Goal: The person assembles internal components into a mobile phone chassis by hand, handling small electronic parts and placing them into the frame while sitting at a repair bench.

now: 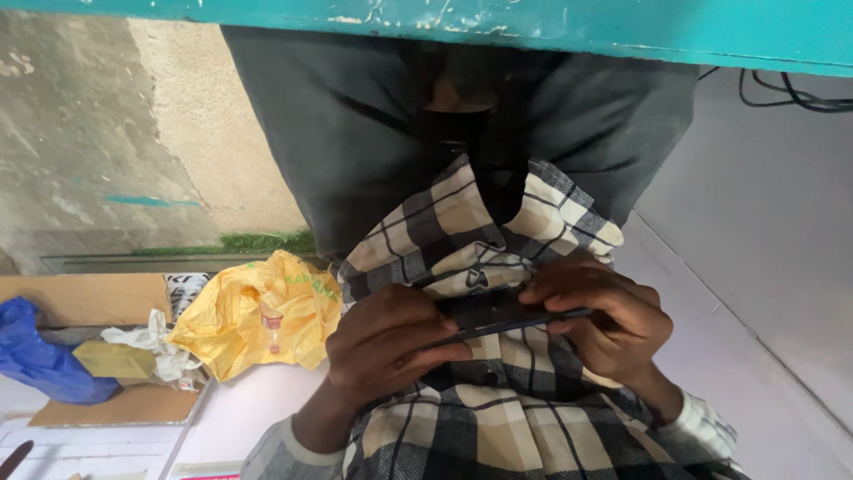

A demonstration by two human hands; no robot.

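My left hand (386,345) and my right hand (597,313) both grip a thin, flat, dark object (494,316), like a phone or small panel, held edge-on between them. My left fingers curl over its near left end. Thumb and fingers of my right hand pinch its right end. Under the hands lies a beige and black checked cloth (480,236), which also covers my forearms. Dark trousers (373,124) show beyond it.
A crumpled yellow plastic bag (253,320) lies to the left, beside a blue bag (40,356), white wrapping (155,342) and cardboard (80,298). A teal edge (533,22) runs across the top. Black cables (791,93) hang at upper right over a white surface (755,267).
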